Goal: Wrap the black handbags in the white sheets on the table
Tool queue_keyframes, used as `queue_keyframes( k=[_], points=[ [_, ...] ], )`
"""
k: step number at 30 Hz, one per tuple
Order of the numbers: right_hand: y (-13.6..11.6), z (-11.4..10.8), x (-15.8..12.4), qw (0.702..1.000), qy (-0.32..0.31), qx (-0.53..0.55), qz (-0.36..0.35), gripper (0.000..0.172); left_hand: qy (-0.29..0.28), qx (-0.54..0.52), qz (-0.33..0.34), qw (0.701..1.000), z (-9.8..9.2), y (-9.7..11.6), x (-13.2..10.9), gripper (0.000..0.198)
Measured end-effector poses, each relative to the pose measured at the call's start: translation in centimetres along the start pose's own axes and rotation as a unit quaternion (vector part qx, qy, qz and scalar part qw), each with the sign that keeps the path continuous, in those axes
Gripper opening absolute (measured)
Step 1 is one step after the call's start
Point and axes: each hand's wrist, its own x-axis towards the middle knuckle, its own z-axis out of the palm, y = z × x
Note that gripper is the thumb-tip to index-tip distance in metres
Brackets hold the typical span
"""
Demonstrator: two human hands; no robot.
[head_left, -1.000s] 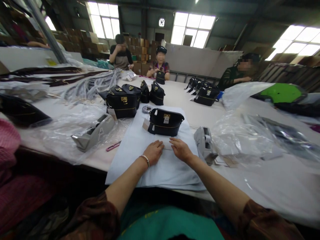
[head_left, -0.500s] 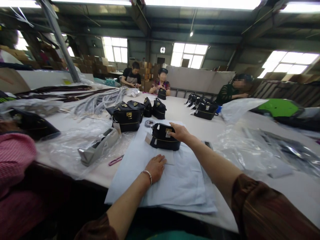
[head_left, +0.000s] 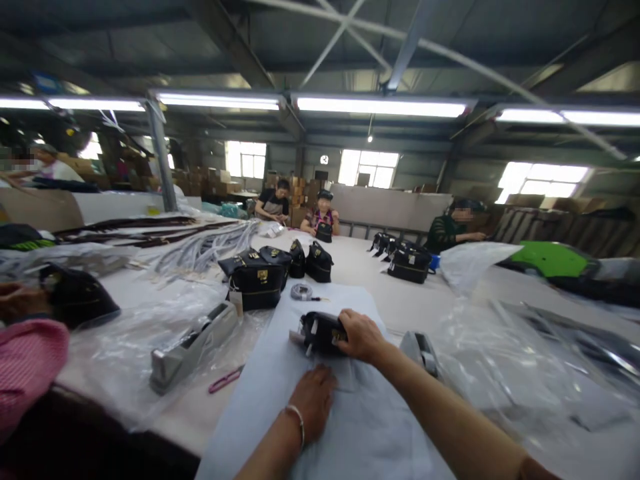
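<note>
My right hand (head_left: 364, 335) grips the right end of a small black handbag (head_left: 323, 332) with a gold clasp and a pale tag. The bag looks tilted over pale blue sheets (head_left: 280, 393); blur hides how its base rests. Nearer to me, my left hand (head_left: 316, 402), with a bracelet on its wrist, lies flat on the sheets, fingers stretched out. By its fingertips is a pale flat card (head_left: 346, 379), partly covered. Beyond the bag sits a coiled grey strap (head_left: 301, 292).
Grey tape dispensers stand left (head_left: 193, 347) and right (head_left: 421, 353). A pink cutter (head_left: 225, 379) lies beside the sheets. Several black bags (head_left: 260, 283) stand farther back. Clear plastic (head_left: 500, 360) spreads at right. A co-worker's pink sleeve (head_left: 33, 370) is at left.
My view has tilted upward, so the table sits lower in the picture. The bag in my right hand has tipped from upright; my left hand stays flat on the sheets.
</note>
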Motion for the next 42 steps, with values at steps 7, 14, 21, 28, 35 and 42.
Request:
queue_keyframes(
  k=[7,14,21,28,35,42],
  points=[
    [-1.0,1.3,-1.1,0.999,0.011,0.008,-0.032,0.044,0.006,0.001,0.004,1.000,1.2,-1.2,0.5,0.046],
    [-2.1,5.6,-3.8,0.992,0.073,-0.069,-0.075,0.057,-0.002,0.019,0.025,0.999,-1.1,0.7,0.4,0.050],
    [-0.9,8.2,-5.5,0.990,0.069,-0.105,-0.056,0.058,-0.015,0.035,0.031,0.999,-1.4,1.2,1.0,0.044],
    [0.8,8.8,-3.8,0.995,0.016,-0.097,-0.030,0.078,-0.006,0.027,0.036,0.999,-0.7,0.6,1.1,0.036],
    [0.3,8.9,-3.9,0.996,-0.014,-0.085,-0.024,0.081,0.004,0.021,0.037,0.999,-1.0,1.0,1.0,0.037],
    [-0.3,9.4,-4.4,0.996,-0.012,-0.085,-0.006,0.081,0.012,0.030,-0.005,0.999,-1.5,1.6,0.8,0.032]
  ],
)
